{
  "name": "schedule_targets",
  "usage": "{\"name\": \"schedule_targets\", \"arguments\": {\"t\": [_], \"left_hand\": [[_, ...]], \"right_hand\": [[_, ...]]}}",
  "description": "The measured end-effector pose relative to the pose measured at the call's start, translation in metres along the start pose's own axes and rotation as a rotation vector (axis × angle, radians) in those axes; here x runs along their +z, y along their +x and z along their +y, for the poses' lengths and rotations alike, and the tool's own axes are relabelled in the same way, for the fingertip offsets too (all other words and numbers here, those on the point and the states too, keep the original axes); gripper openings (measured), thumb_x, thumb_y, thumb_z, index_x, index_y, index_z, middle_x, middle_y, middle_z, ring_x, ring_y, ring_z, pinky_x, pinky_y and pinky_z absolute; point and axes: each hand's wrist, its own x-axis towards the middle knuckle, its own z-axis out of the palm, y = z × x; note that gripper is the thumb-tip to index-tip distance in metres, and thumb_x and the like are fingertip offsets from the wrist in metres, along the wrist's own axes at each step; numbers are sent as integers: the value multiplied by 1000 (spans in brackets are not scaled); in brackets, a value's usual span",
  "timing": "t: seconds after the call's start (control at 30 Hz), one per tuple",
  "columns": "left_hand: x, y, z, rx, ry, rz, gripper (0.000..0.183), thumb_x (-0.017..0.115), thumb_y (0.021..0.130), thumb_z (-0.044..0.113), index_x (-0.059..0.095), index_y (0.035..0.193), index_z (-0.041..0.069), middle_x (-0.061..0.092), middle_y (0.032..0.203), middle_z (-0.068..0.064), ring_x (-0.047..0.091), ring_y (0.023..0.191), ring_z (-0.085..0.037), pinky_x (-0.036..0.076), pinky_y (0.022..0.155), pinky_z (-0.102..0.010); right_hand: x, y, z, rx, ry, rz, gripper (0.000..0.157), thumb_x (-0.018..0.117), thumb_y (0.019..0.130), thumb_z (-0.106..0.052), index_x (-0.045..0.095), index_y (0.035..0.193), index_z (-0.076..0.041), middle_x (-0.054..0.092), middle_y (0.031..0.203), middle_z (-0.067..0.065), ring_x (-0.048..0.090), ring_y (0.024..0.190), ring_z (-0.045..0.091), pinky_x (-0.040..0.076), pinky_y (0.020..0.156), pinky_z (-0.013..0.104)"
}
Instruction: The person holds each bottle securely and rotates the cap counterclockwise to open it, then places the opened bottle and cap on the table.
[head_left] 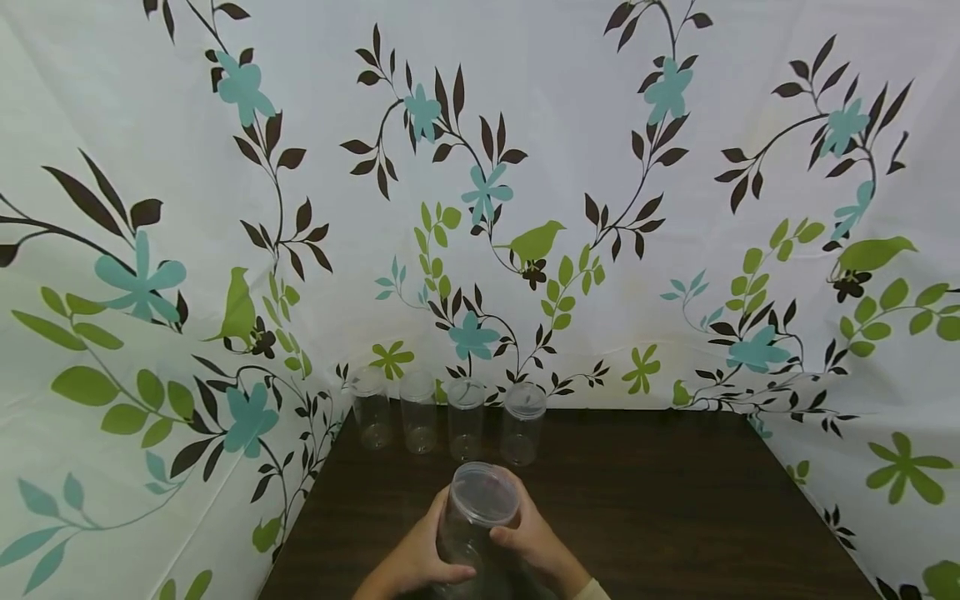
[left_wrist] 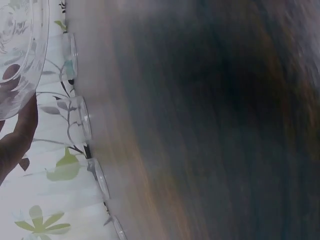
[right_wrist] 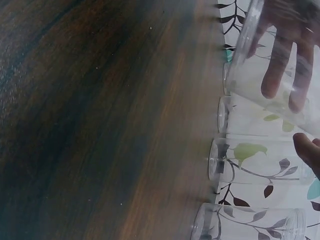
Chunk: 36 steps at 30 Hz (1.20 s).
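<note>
A clear, see-through jar (head_left: 468,542) with a round translucent lid (head_left: 484,493) is held between both hands, low in the middle of the head view. My left hand (head_left: 420,550) grips its left side, the thumb across the front. From the right, my right hand (head_left: 536,537) wraps round the upper part, thumb just below the lid. The jar (left_wrist: 20,55) shows its ridged base in the left wrist view, raised over the table. Through the jar's wall (right_wrist: 245,70) in the right wrist view, fingers (right_wrist: 280,70) on the far side show.
Several similar lidded clear jars (head_left: 522,429) stand upright in a row along the back left edge of the dark wooden table (head_left: 675,500). A white cloth (head_left: 570,125) printed with leaves, birds and flowers encloses the table at the back and both sides.
</note>
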Motion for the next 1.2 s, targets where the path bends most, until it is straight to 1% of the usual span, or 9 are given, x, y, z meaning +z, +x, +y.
{"name": "schedule_targets", "arguments": {"t": [0.07,0.17,0.33,0.47,0.57,0.7,0.87,1.03,1.2], "left_hand": [[2,0,-1,16,24,3,114,92,74,21,18,159,13,45,151,-13,49,129,-17,41,105,-30],[3,-1,0,-3,11,9,114,93,73,21,19,159,15,45,151,-12,49,129,-17,40,106,-30],[0,-3,2,-50,-25,32,114,93,72,17,19,159,13,45,151,-12,49,129,-17,39,106,-29],[-7,-6,6,-79,-15,84,115,94,70,17,21,159,10,46,150,-13,50,127,-17,40,104,-29],[-12,-7,7,-97,18,113,115,95,69,20,22,158,9,47,149,-14,51,126,-19,41,104,-29],[-15,-7,8,-106,40,114,115,94,70,22,21,158,7,46,149,-16,52,125,-20,42,103,-30],[-14,-4,8,-94,21,87,115,93,72,21,19,158,7,46,149,-16,52,125,-20,42,103,-30],[-7,-1,7,-69,2,38,114,92,73,20,18,159,11,45,150,-13,51,127,-20,43,103,-31],[2,-2,6,-46,11,1,114,91,75,20,17,161,16,44,152,-12,49,128,-18,42,103,-31]], "right_hand": [[0,0,0,18,-23,20,94,75,93,-36,18,155,7,39,150,24,46,132,31,41,107,31],[0,-1,1,43,-28,34,100,75,92,-38,13,156,8,40,150,23,47,131,29,42,106,29],[0,-1,2,66,-23,19,107,71,94,-42,0,157,6,30,153,33,46,134,21,40,107,26],[-1,-1,1,61,-17,4,100,68,98,-39,-1,155,6,16,157,38,38,139,7,36,110,24],[0,-2,0,37,-13,-11,91,66,100,-34,5,152,10,17,157,35,35,141,4,36,110,25],[0,-1,-1,12,9,-43,86,66,100,-29,9,149,13,25,157,27,34,142,5,36,111,27],[1,3,0,-2,31,-50,86,67,100,-29,10,150,11,26,158,21,32,144,7,35,112,26],[2,5,-1,-39,12,-50,87,68,99,-31,14,152,11,33,153,28,42,139,21,37,111,27],[2,2,3,-31,-13,-8,84,69,98,-30,19,152,11,37,148,32,49,131,26,42,106,29]]}}
